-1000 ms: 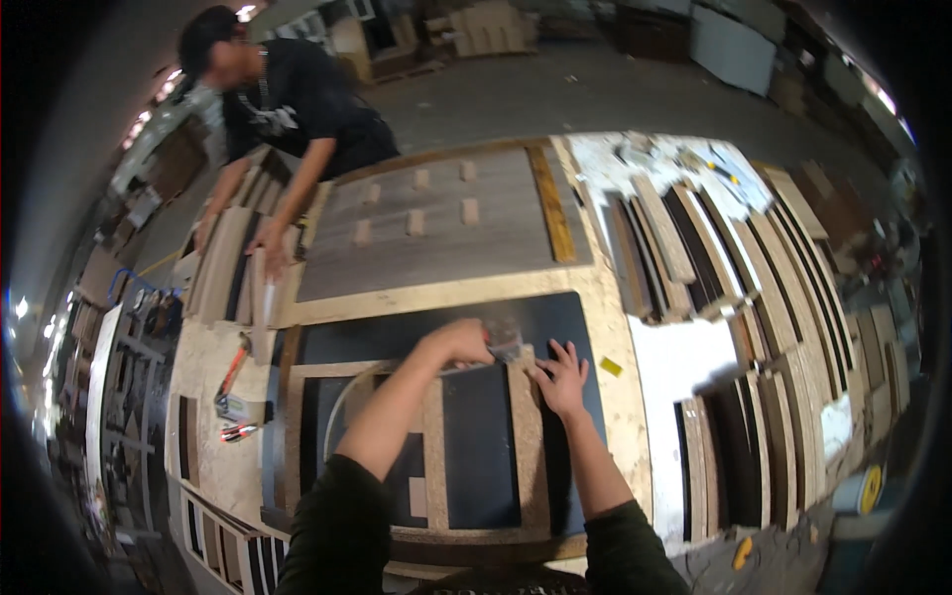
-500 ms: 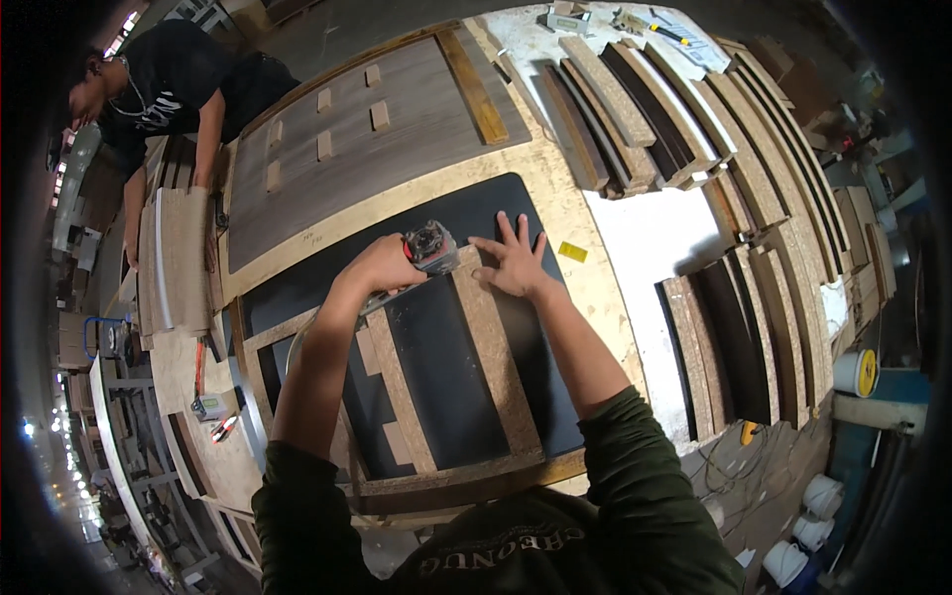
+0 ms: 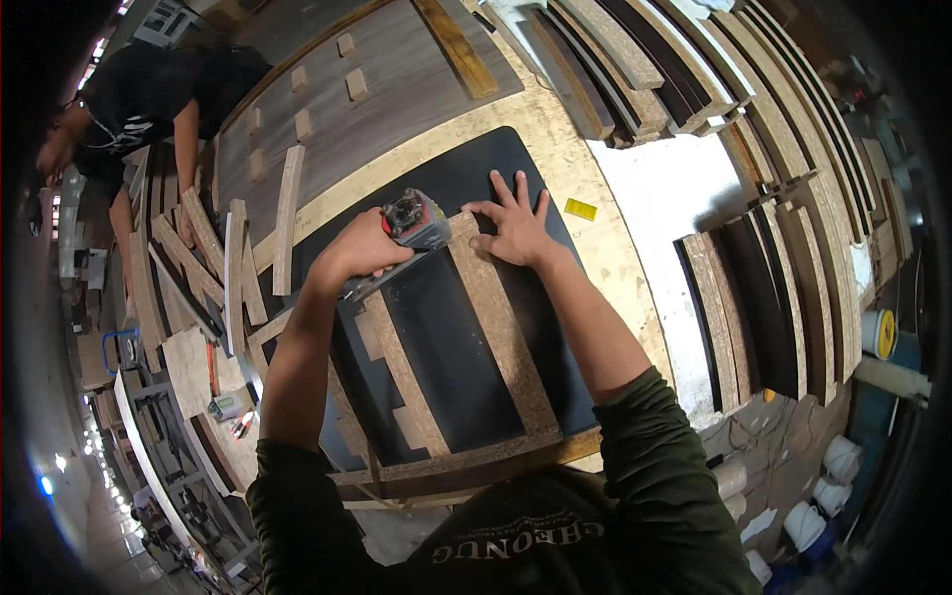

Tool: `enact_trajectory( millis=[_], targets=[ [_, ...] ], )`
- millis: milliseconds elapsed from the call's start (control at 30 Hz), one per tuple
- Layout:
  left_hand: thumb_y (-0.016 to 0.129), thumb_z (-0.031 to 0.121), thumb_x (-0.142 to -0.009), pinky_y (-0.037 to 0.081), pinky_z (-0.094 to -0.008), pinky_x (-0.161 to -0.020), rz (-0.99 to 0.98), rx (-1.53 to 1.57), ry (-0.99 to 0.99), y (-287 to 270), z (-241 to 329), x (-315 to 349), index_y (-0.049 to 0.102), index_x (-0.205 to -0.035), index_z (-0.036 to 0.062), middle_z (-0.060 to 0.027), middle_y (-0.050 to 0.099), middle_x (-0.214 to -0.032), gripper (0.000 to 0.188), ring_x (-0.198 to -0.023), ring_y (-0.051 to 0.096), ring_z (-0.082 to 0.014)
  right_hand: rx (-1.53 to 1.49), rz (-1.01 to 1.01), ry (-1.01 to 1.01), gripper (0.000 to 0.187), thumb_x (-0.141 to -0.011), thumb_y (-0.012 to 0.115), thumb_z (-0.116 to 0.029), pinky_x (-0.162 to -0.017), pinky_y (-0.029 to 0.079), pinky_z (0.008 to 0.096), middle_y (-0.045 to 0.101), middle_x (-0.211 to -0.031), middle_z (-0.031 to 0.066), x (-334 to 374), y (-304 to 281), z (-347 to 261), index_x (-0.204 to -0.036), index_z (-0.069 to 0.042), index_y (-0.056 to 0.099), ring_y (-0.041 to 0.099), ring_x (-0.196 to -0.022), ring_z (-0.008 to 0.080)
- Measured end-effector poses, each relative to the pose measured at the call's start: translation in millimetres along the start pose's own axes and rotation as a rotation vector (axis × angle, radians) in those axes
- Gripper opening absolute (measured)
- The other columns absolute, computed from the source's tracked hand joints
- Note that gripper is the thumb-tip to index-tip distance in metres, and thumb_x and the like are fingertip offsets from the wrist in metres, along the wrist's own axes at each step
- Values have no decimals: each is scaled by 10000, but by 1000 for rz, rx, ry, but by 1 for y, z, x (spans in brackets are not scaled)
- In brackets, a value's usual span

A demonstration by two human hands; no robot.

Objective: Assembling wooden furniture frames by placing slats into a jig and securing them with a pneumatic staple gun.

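The left hand (image 3: 355,248) has its fingers wrapped around a grey-and-red power tool (image 3: 415,220), its body right by the far end of a particleboard strip (image 3: 501,342); from here I can't tell whether the two touch. Over on the other side, the right hand (image 3: 518,230) has its fingers spread, thumb and forefinger at that same end, the rest over the black panel (image 3: 451,357) beneath. That panel lies on the pale wooden desk (image 3: 620,297), a yellow tag (image 3: 580,209) just to its right. Off to the left, a co-worker (image 3: 149,114) leans over loose strips (image 3: 235,268).
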State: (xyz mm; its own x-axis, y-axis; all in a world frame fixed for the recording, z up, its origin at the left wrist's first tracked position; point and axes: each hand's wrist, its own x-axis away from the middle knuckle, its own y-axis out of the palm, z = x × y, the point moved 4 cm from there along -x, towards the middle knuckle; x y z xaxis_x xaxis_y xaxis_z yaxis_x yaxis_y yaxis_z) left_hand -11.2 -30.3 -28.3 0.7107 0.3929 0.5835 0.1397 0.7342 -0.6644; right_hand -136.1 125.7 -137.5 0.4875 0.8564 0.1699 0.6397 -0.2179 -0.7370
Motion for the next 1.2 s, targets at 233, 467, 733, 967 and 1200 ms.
enact_trajectory(
  millis=[233,467,733,967,1200],
  targets=[
    [654,169,-678,436,-266,-460,14,61,21,1,-2,1,566,-682,-1,-40,562,-543,192,-441,537,-109,3,3,-2,570,-706,692,-403,-1073,-48,655,124,-1555,119,0,-1,1,-1256,-323,566,-35,-1427,399],
    [658,172,-682,447,-270,-470,10,15,-13,0,-2,1,580,-709,-9,-55,574,-565,199,-448,543,-110,9,0,1,565,-706,697,-403,-1073,-47,655,127,-1555,114,0,-1,-2,-1252,-332,567,-33,-1427,399],
    [666,181,-688,457,-271,-470,8,17,3,-2,2,4,588,-746,-10,-58,588,-588,215,-451,568,-128,13,2,0,564,-705,679,-420,-1077,-43,655,121,-1559,104,1,2,-1,-1251,-330,569,-41,-1428,392],
    [664,179,-689,451,-257,-451,-16,38,9,-2,10,-2,587,-739,-4,-34,575,-573,205,-442,555,-117,9,8,9,576,-699,680,-416,-1078,-42,652,126,-1558,104,-2,-1,2,-1257,-327,567,-37,-1429,389],
    [661,165,-688,452,-263,-468,5,-40,20,4,15,-2,588,-761,1,-42,582,-591,193,-454,554,-120,7,12,1,567,-702,678,-422,-1081,-39,649,133,-1556,101,1,-2,-1,-1251,-329,573,-26,-1431,381]
  ],
)
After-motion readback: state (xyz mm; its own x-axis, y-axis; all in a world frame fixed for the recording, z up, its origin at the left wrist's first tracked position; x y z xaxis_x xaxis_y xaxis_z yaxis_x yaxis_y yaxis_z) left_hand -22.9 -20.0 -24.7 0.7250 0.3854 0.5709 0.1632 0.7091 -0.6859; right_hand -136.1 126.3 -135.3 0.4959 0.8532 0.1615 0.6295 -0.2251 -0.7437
